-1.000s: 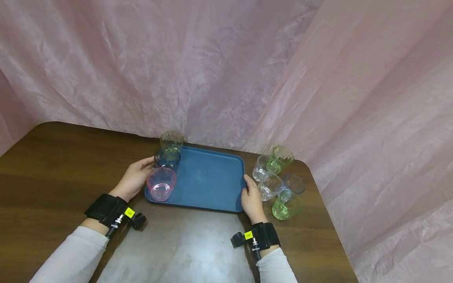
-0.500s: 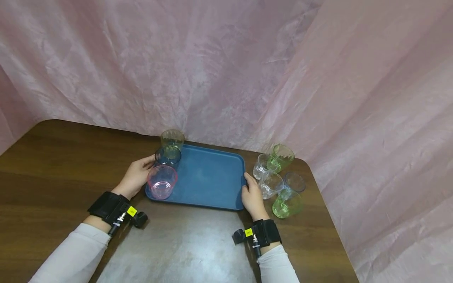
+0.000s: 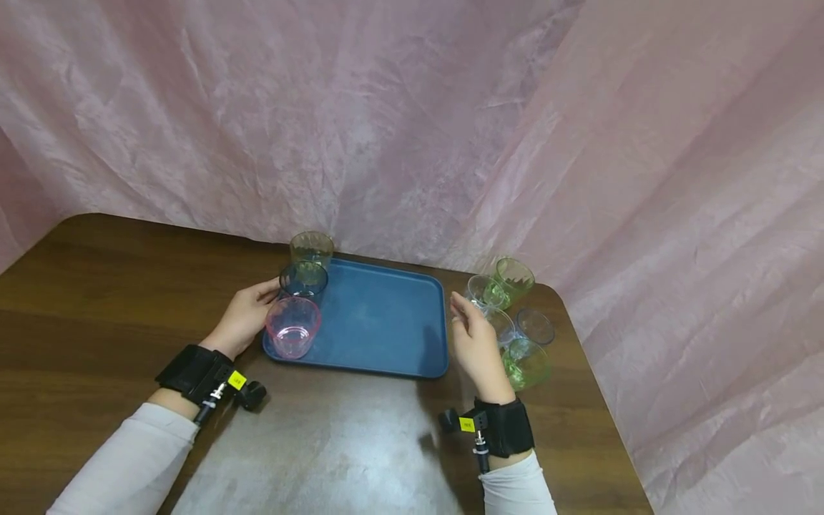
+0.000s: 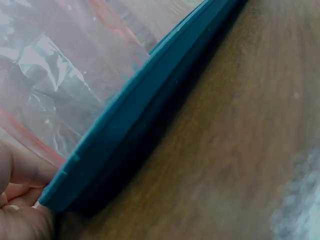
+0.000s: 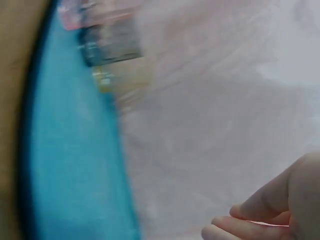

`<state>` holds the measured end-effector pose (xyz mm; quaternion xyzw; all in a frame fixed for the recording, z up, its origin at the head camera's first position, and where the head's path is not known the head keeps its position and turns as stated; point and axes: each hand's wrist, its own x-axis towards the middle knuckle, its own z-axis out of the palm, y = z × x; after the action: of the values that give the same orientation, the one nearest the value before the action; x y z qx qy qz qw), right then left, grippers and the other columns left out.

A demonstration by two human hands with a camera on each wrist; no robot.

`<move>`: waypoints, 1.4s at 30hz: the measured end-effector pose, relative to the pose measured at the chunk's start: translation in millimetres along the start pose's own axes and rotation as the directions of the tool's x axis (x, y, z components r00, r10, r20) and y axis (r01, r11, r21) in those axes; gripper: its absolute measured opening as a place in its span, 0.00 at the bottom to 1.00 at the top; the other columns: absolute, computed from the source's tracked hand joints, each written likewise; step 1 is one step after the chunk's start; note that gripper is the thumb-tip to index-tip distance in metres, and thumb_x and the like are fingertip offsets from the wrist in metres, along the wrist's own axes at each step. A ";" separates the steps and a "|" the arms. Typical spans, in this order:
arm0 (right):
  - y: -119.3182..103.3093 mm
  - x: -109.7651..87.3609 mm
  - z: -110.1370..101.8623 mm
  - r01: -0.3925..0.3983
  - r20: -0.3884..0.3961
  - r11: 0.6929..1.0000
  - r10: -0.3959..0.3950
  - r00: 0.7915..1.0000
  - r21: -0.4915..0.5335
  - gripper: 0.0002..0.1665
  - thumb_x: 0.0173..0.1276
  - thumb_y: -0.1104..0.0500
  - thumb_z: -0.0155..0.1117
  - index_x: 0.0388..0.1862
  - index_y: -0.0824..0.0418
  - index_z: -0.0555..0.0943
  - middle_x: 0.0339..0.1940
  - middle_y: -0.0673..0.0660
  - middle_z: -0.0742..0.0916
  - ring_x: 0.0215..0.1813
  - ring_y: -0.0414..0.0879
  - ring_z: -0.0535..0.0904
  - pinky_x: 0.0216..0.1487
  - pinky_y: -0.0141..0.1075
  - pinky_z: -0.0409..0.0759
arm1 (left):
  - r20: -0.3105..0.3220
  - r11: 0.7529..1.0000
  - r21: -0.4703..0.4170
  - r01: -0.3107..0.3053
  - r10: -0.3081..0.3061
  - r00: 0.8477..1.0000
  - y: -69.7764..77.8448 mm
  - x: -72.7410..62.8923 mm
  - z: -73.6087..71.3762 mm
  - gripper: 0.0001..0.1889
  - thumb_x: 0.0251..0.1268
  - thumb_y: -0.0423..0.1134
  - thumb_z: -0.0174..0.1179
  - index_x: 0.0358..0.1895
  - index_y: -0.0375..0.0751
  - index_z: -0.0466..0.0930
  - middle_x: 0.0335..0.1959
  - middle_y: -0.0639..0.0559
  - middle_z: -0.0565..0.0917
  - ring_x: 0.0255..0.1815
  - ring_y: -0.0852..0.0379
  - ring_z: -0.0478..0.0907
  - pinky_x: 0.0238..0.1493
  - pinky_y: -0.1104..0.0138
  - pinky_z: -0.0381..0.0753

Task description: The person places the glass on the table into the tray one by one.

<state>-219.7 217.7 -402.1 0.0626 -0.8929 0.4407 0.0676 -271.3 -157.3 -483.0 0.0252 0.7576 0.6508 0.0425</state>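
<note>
A blue tray [image 3: 380, 322] lies on the table, its left rim pinched by my left hand [image 3: 241, 318]; the left wrist view shows thumb and fingers [image 4: 27, 172] at the tray's edge [image 4: 135, 110]. Along the tray's left side stand a pink-rimmed glass [image 3: 293, 330], a dark grey-blue glass [image 3: 304, 282] and a yellowish glass [image 3: 312, 250]. My right hand [image 3: 478, 347] hovers just off the tray's right rim, its fingers loosely bent around nothing. Beside and partly behind it are clear glasses [image 3: 503, 325].
Right of the tray, close together, stand a tall green glass [image 3: 516, 279], a bluish glass [image 3: 536, 327] and a short green glass [image 3: 528, 365]. A grey sheet [image 3: 322, 443] covers the wooden table's [image 3: 96, 300] near middle. A pink curtain [image 3: 386, 129] hangs behind.
My right hand has let go of the tray's right rim and moved up and right, toward the clear glasses. My left hand keeps its place on the tray.
</note>
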 end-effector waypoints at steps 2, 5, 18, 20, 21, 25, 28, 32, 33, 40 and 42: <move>-7.9 -2.8 -11.7 0.023 -0.021 1.000 -0.024 0.999 -0.007 0.27 0.81 0.66 0.46 0.76 0.67 0.66 0.73 0.66 0.74 0.73 0.59 0.71 0.69 0.53 0.73 | 0.002 1.000 -0.006 0.001 -0.001 1.000 0.1 0.3 -0.4 0.34 0.76 0.35 0.57 0.78 0.28 0.55 0.77 0.30 0.60 0.77 0.39 0.58 0.60 0.77 0.74; -16.4 -7.8 -30.7 0.039 -0.064 0.998 -0.042 0.997 -0.055 0.27 0.80 0.64 0.50 0.75 0.66 0.68 0.71 0.67 0.75 0.71 0.61 0.72 0.67 0.54 0.74 | 0.002 1.000 -0.011 -0.004 0.004 1.000 0.1 0.2 -1.1 0.34 0.76 0.35 0.57 0.78 0.28 0.55 0.77 0.30 0.59 0.77 0.39 0.58 0.60 0.78 0.73; -13.2 -26.7 -108.1 -0.179 -0.041 0.914 0.177 0.983 -0.364 0.39 0.76 0.53 0.62 0.78 0.66 0.62 0.71 0.74 0.70 0.68 0.70 0.69 0.63 0.64 0.71 | 0.008 0.999 -0.042 -0.012 0.012 1.000 0.2 -0.3 -4.1 0.34 0.75 0.31 0.56 0.77 0.25 0.53 0.76 0.27 0.59 0.77 0.36 0.57 0.53 0.84 0.73; -8.1 -26.7 -114.4 -0.197 0.025 0.899 0.225 0.974 -0.390 0.45 0.74 0.52 0.64 0.80 0.67 0.56 0.73 0.76 0.67 0.70 0.72 0.65 0.66 0.66 0.68 | 0.010 0.999 -0.047 -0.010 0.011 1.000 0.4 -0.3 -4.5 0.34 0.75 0.31 0.56 0.77 0.25 0.53 0.76 0.27 0.59 0.77 0.36 0.56 0.52 0.84 0.73; -5.6 -27.0 -116.5 -0.213 0.050 0.892 0.253 0.966 -0.398 0.47 0.73 0.51 0.66 0.81 0.67 0.55 0.74 0.77 0.66 0.71 0.73 0.63 0.67 0.67 0.66 | 0.011 0.999 -0.047 -0.010 0.010 1.000 0.4 -0.2 -4.6 0.34 0.75 0.31 0.56 0.77 0.25 0.53 0.76 0.28 0.59 0.77 0.36 0.56 0.52 0.84 0.73; 2.2 -28.4 -121.5 -0.270 0.110 0.867 0.343 0.933 -0.420 0.52 0.69 0.47 0.69 0.80 0.67 0.55 0.74 0.79 0.64 0.73 0.76 0.59 0.67 0.69 0.65 | 0.014 0.999 -0.047 -0.002 0.003 1.000 0.5 -0.4 -5.0 0.34 0.75 0.33 0.57 0.78 0.26 0.54 0.77 0.29 0.58 0.78 0.37 0.56 0.53 0.84 0.73; 5.5 -29.4 -121.2 -0.285 0.114 0.859 0.363 0.925 -0.425 0.50 0.68 0.47 0.70 0.78 0.67 0.60 0.71 0.79 0.68 0.71 0.76 0.62 0.64 0.68 0.69 | 0.017 0.999 -0.040 -0.001 0.001 1.000 0.9 -0.6 -5.4 0.34 0.75 0.33 0.57 0.78 0.26 0.53 0.78 0.29 0.57 0.78 0.37 0.55 0.53 0.84 0.73; 9.8 -28.8 -117.6 -0.272 0.110 0.867 0.346 0.932 -0.418 0.46 0.67 0.49 0.72 0.75 0.68 0.65 0.69 0.78 0.71 0.68 0.74 0.68 0.63 0.65 0.72 | 0.021 1.000 -0.029 0.004 -0.003 1.000 1.6 -0.4 -5.1 0.34 0.75 0.32 0.56 0.78 0.26 0.53 0.78 0.29 0.57 0.78 0.37 0.55 0.54 0.83 0.73; 10.7 -28.8 -116.5 -0.273 0.112 0.870 0.346 0.932 -0.411 0.45 0.66 0.49 0.72 0.75 0.68 0.65 0.70 0.77 0.71 0.68 0.73 0.68 0.63 0.65 0.73 | 0.022 1.000 -0.026 0.005 -0.005 1.000 1.7 -0.1 -4.9 0.34 0.76 0.33 0.56 0.78 0.26 0.53 0.78 0.29 0.57 0.78 0.37 0.55 0.55 0.83 0.73; 14.4 -28.5 -109.7 -0.290 0.111 0.856 0.369 0.923 -0.429 0.44 0.65 0.52 0.73 0.73 0.69 0.68 0.67 0.81 0.69 0.65 0.73 0.69 0.59 0.65 0.75 | 0.028 1.000 -0.014 0.011 -0.011 1.000 1.5 1.3 -3.4 0.34 0.76 0.33 0.56 0.78 0.27 0.53 0.78 0.29 0.57 0.78 0.38 0.55 0.55 0.82 0.74; 15.2 -27.9 -108.6 -0.297 0.104 0.841 0.380 0.919 -0.452 0.43 0.64 0.51 0.73 0.72 0.68 0.68 0.65 0.81 0.69 0.62 0.74 0.70 0.57 0.66 0.75 | 0.029 1.000 -0.017 0.008 -0.008 1.000 1.9 1.4 -2.9 0.34 0.76 0.33 0.56 0.78 0.27 0.53 0.77 0.28 0.57 0.78 0.37 0.55 0.54 0.83 0.74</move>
<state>-187.8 314.7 -353.4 -0.0716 -0.9665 0.2314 -0.0848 -273.0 -159.7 -480.7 0.0312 0.7516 0.6565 0.0560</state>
